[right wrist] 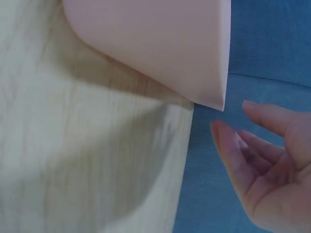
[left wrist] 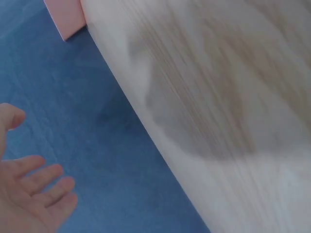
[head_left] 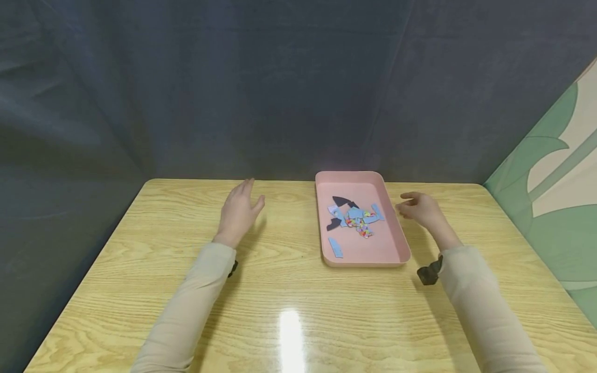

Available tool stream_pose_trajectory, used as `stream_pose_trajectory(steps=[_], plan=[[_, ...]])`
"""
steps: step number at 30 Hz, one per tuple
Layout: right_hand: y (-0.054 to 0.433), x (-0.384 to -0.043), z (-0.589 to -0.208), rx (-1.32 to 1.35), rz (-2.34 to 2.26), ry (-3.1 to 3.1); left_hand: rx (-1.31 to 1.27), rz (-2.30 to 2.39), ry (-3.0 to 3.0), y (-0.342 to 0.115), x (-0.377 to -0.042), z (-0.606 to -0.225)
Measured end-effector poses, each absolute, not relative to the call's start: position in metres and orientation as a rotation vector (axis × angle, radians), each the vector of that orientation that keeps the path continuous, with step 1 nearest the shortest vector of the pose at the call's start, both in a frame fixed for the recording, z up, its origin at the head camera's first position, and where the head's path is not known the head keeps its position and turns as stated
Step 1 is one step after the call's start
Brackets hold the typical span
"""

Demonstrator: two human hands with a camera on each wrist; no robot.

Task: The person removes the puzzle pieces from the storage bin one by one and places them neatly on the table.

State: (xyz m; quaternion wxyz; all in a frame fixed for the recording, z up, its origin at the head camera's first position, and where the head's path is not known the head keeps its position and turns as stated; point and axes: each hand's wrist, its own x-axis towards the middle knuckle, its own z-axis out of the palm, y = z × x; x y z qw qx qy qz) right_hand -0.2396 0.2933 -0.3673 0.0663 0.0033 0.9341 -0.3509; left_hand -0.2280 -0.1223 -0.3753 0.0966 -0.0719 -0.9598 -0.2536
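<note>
A pink tray [head_left: 373, 254] rests on the wooden table, right of centre near the back edge. In it lie black pieces [head_left: 342, 200], light blue pieces [head_left: 335, 247] and a multicoloured patterned piece [head_left: 364, 228], flat and partly overlapping. My left hand [head_left: 238, 212] is raised over the table to the left of the tray, fingers relaxed and thumb apart, holding nothing. Just off the tray's right wall, my right hand [head_left: 421, 208] has its fingers loosely bent with a gap to the thumb, and nothing is between them. The right wrist view shows the tray's outer wall [right wrist: 160, 43] near those fingertips.
The wooden table [head_left: 275, 295] has its back edge against a dark cloth [head_left: 280, 93]. A green and cream leaf-patterned surface [head_left: 559, 176] borders the right side. A dark wrist device [head_left: 430, 272] shows at my right cuff.
</note>
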Motion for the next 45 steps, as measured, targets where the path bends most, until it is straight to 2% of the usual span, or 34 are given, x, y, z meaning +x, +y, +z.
stream_pose_trajectory(steps=[12,18,35,45], plan=[[0.301,-0.240,-0.379,0.041,-1.271,2.566,-0.249,-1.118,-2.870,-0.101,-0.226,-0.374],[0.298,-0.240,-0.381,0.037,-1.280,2.551,-0.356,-1.232,-2.871,-0.088,-0.225,-0.374],[0.286,-0.241,-0.382,0.114,-1.297,2.563,-0.615,-1.328,-2.921,-0.051,-0.218,-0.368],[0.264,-0.245,-0.379,0.098,-1.285,2.542,-0.797,-1.172,-2.997,-0.044,-0.219,-0.367]])
